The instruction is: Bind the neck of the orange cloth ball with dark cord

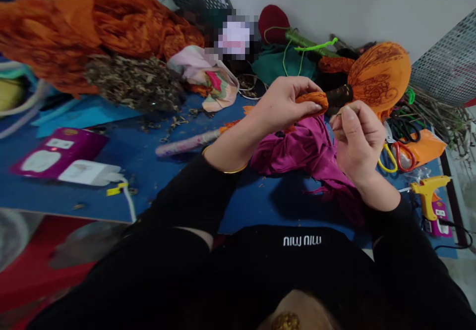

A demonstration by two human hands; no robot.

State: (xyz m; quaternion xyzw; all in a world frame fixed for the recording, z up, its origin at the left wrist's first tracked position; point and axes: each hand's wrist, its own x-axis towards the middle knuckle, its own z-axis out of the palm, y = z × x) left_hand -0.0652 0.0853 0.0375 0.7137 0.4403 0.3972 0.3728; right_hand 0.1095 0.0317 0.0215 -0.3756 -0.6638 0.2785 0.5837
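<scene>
My left hand [280, 102] grips the orange cloth-wrapped handle [314, 103] of an object with a rounded, patterned orange cloth head [383, 80]. A dark band [339, 94] circles its neck, between handle and head. Just below that band, my right hand [359, 141] is closed in a pinch. A short bit of thin greenish strand [339, 115] shows at its fingertips; the rest is hidden. Beneath both hands lies a bunched magenta cloth [297, 146]. Left of it, a pale wrapped stick [188, 142] rests on the blue table [245, 206].
Orange cloth [92, 18] and dried plant matter [134, 82] are heaped at the back left. Scissors [396, 156] and a yellow glue gun [429, 193] lie at right. A purple package [61, 154] sits at left. A dark red rounded piece [274, 25] stands behind.
</scene>
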